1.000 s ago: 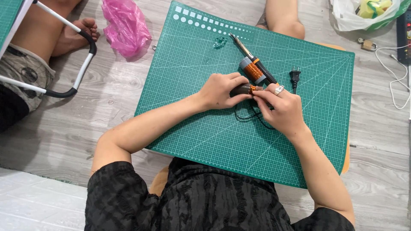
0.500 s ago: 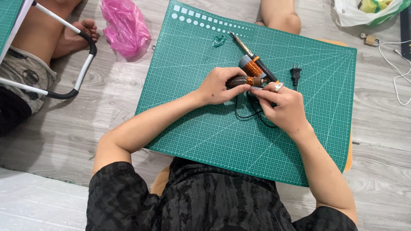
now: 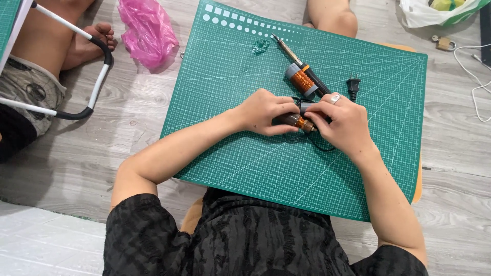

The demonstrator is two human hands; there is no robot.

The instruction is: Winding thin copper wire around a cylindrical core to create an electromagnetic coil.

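Observation:
Both hands meet over the green cutting mat [image 3: 266, 168]. My left hand [image 3: 263, 112] and my right hand [image 3: 342, 122], which wears a ring, together grip a small dark cylinder wound with copper wire [image 3: 299, 122]. A black cord [image 3: 322, 145] loops out from under my right hand. Just beyond the hands lies a soldering iron [image 3: 302, 69] with a grey and copper-coloured coil [image 3: 302, 81] on it, tip pointing to the far left. Its black plug [image 3: 353, 86] rests on the mat to the right.
A pink plastic bag [image 3: 148, 30] lies on the wooden floor at the far left of the mat. Another person's leg and foot [image 3: 84, 43] and a white tube frame [image 3: 97, 76] are at the left. A padlock [image 3: 442, 42], a white cable [image 3: 478, 76] and a white bag [image 3: 429, 10] sit far right.
The view has shifted slightly. My hands have drawn the copper-wound piece a little nearer to me, away from the soldering iron, and stay closed on it.

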